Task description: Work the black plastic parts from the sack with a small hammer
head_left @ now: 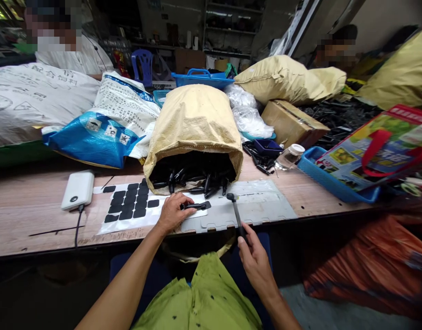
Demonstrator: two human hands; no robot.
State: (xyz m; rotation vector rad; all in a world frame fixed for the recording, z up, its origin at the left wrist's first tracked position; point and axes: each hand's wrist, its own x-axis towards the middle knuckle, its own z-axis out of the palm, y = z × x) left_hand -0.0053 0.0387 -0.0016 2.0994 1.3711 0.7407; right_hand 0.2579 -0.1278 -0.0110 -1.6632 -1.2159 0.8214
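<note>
My left hand (175, 211) pinches a slim black plastic part (195, 206) against the work surface. Under and beside its far end shows a black rounded pad. A small hammer (237, 215) with a dark head is gripped by the handle in my right hand (254, 252). Its head hovers over or rests on the grey board (265, 201); I cannot tell which. Left of my left hand lies a white sheet (123, 224) bearing rows of black rounded-square pads (128, 202). Just beyond, a tan woven sack (197, 119) lies with its mouth toward me, full of black parts (207, 181).
A white power bank (78, 190) with a cable sits on the left. Blue-and-white bags (104, 123) are behind it. To the right are a clear jar (290, 156), a cardboard box (289, 123) and a blue basket (334, 183) holding a printed bag. Two people are beyond the table.
</note>
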